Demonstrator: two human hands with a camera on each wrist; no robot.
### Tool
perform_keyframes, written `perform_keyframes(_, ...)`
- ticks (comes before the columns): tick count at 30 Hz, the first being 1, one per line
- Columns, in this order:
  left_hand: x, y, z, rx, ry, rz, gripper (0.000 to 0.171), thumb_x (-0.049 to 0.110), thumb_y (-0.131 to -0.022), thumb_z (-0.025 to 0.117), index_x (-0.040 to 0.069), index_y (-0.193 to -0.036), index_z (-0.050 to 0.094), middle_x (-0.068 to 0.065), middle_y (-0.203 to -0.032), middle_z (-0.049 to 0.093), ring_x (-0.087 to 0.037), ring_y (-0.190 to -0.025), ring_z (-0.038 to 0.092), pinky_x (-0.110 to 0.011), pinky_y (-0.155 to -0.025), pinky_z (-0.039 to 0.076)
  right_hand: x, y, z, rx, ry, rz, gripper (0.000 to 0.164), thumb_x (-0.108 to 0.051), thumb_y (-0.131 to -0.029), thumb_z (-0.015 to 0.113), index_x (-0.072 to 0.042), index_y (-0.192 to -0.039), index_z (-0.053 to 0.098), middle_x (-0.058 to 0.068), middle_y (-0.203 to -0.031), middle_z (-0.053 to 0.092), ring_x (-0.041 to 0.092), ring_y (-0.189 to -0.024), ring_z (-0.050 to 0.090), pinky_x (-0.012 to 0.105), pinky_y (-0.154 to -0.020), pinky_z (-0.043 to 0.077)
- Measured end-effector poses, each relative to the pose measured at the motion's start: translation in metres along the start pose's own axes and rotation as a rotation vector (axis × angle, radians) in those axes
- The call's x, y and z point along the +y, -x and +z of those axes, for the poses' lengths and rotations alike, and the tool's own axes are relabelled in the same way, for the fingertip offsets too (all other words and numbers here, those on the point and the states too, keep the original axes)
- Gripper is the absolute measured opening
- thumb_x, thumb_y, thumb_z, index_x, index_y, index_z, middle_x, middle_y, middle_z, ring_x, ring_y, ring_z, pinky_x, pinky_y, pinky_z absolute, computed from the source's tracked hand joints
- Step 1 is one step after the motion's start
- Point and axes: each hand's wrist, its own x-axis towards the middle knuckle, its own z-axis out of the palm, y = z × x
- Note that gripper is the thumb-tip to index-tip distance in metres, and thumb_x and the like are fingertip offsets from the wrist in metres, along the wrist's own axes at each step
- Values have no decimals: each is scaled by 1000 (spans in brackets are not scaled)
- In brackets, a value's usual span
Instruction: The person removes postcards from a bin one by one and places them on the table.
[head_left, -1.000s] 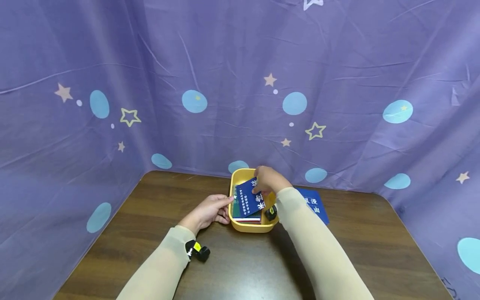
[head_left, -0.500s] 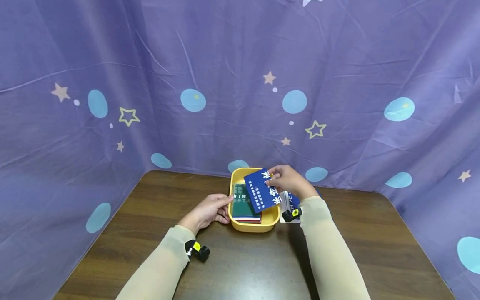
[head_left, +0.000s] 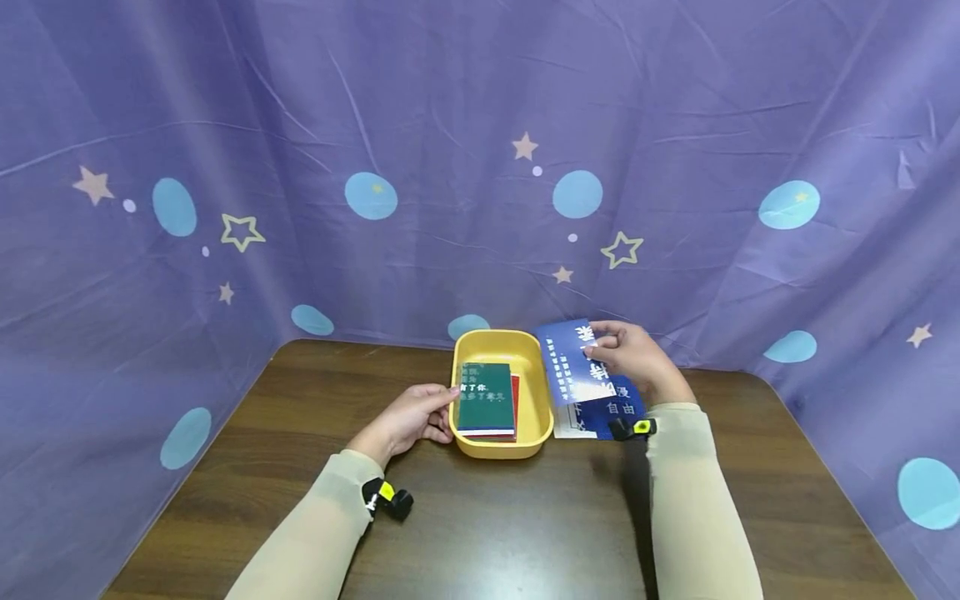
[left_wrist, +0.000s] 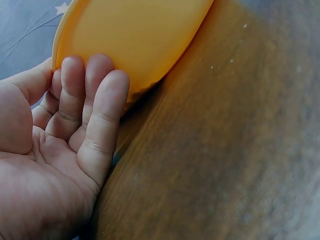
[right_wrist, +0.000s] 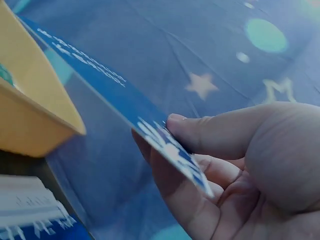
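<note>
My right hand (head_left: 630, 358) pinches a blue card (head_left: 566, 367) with white lettering between thumb and fingers. The card hangs tilted just right of the yellow plastic bin (head_left: 540, 417); the right wrist view shows it nearly edge-on. With the thumb at the rim and the fingers against the outer wall, my left hand (head_left: 408, 418) grips the bin's left side. Inside the bin lies a green card (head_left: 486, 400) with white lettering, on top of a red one (head_left: 515, 408). Below the held card, other blue and white cards (head_left: 622, 407) rest on the table, partly covered.
The wooden table (head_left: 465, 533) ends at a purple curtain (head_left: 450, 150) printed with stars and ovals, close behind the bin. Another curtain side (head_left: 90, 333) runs along the table's left edge.
My right hand has lifted the blue card out of the bin and carried it right, over the cards on the table. The green card is now uncovered. The left hand keeps its grip on the bin.
</note>
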Motion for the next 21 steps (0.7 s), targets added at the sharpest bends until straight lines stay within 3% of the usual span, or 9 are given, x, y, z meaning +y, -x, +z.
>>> perform_keyframes(4,-1,-1,1,3,4,3,31,32,-109,63,3,-99,65,-3,-70,67,-19,-61,68,-32,-57,66,6,9,-21,57,75,24,68,-21,-100,77,-1,-158,46,12,-113,82,12,-84,67,26,-72,60)
perform_keyframes(8,-3,-3,1,6,-2,5,35,33,-109,63,-2,-104,65,-3,-71,67,-19,-61,68,-32,-57,66,13,15,-32,84,133,48,62,-28,-101,76,-1,-151,52,22,-131,75,13,-94,69,26,-77,60)
perform_keyframes(11,-3,-3,0,5,-5,-1,36,32,-109,62,-4,-107,64,-3,-71,67,-19,-61,68,-32,-57,66,18,17,-38,93,154,67,52,-26,-101,75,2,-141,57,16,-117,76,13,-89,69,28,-76,61)
perform_keyframes(15,-2,-3,0,9,-4,0,35,30,-110,60,-4,-108,64,-3,-71,67,-19,-61,68,-32,-57,66,23,18,-43,118,196,78,37,-20,-101,71,4,-128,61,4,-84,67,15,-68,60,32,-62,56)
perform_keyframes(17,-2,-3,1,13,-3,0,34,29,-111,60,-5,-108,63,-3,-71,66,-19,-60,67,-31,-57,66,25,18,-45,131,213,91,33,-18,-101,71,4,-123,61,0,-78,61,15,-63,55,32,-58,52)
perform_keyframes(21,-1,-3,1,18,-6,-3,36,30,-110,60,-7,-112,63,-3,-71,66,-19,-60,67,-31,-57,65,31,19,-47,121,99,138,31,-12,-100,71,5,-122,59,2,-80,60,13,-62,55,32,-57,54)
